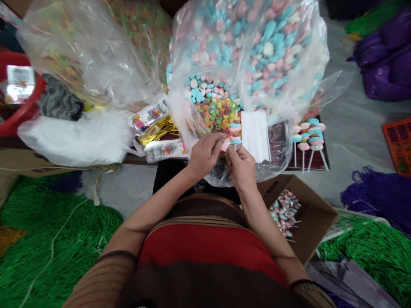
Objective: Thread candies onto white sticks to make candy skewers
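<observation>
A pink marshmallow-like candy sits between my two hands at the front of the work surface. My left hand pinches it from the left with thumb and forefinger. My right hand is closed with its thumb against the candy's lower side; whatever else lies inside those fingers is hidden. Just beyond them, a skewer of stacked pink and blue candies lies by a bundle of white sticks. Small colourful candy rings are heaped behind my hands, in the mouth of an open plastic bag.
A big clear bag of pink, blue and white candies rises behind. Several candy skewers stand at the right edge. Gold twist ties and printed packets lie left. A cardboard box with wrapped candies is below right.
</observation>
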The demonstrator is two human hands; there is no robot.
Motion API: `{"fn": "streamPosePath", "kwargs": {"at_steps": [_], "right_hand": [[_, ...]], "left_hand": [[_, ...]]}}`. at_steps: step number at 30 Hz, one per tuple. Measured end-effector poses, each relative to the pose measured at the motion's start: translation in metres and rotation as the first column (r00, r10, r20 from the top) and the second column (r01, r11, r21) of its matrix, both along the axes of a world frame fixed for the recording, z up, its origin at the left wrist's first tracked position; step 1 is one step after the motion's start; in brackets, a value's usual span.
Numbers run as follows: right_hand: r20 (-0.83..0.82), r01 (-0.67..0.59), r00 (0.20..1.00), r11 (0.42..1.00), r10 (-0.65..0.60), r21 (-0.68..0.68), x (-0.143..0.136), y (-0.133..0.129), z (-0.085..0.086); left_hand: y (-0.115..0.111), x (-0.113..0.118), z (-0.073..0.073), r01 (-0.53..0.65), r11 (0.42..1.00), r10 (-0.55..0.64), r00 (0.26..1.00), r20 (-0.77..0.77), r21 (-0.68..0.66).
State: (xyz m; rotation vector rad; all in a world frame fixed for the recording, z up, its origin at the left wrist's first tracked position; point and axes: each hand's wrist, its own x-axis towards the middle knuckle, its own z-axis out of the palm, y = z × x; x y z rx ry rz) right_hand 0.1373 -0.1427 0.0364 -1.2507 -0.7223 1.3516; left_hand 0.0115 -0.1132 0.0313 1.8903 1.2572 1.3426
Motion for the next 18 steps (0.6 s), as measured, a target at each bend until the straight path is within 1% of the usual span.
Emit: {"fn": "streamPosePath", "kwargs": {"at_steps": [2, 5, 7, 10, 12, 14, 16, 18], "right_hand": [[0.014, 0.027, 1.0, 1.0, -0.027, 0.005, 0.0006, 0.0007, -0.0014], [0.03, 0.015, 0.999, 1.0, -0.016, 0.026, 0.0018, -0.0002, -0.0028], [0.032, -0.014, 0.999, 0.999, 0.012, 0.038, 0.0028, -0.0019, -0.0036], [0.033, -0.057, 0.998, 0.997, 0.056, 0.05, 0.0041, -0.0041, -0.0041], [0.057, -0.059, 0.997, 0.997, 0.055, 0.058, 0.0042, -0.0043, -0.0037], [0.062, -0.043, 0.997, 0.998, 0.04, 0.05, 0.0039, -0.0034, -0.0026], [0.034, -0.03, 0.999, 0.999, 0.029, 0.018, 0.0036, -0.0021, -0.001], [0.003, -0.026, 1.0, 0.999, 0.026, -0.019, 0.0036, -0.0013, 0.0006]], "left_hand": [[-0.0014, 0.0014, -0.0005, 0.011, 0.999, -0.01, 0.999, -0.044, 0.037], [-0.0013, 0.0021, -0.0023, 0.004, 0.997, 0.001, 0.998, -0.066, 0.071], [-0.0001, 0.0016, -0.0038, -0.013, 0.998, 0.017, 0.998, -0.061, 0.059], [0.0008, 0.0012, -0.0045, -0.016, 1.0, 0.016, 0.999, -0.034, 0.003], [0.0002, 0.0021, -0.0036, 0.004, 0.998, -0.003, 1.0, 0.011, -0.055], [-0.0008, 0.0036, -0.0018, 0.026, 0.988, -0.01, 0.995, 0.103, -0.155], [-0.001, 0.0045, 0.0004, 0.065, 0.954, 0.007, 0.971, 0.237, -0.294], [-0.0001, 0.0039, 0.0031, 0.151, 0.898, 0.012, 0.931, 0.366, -0.413]]}}
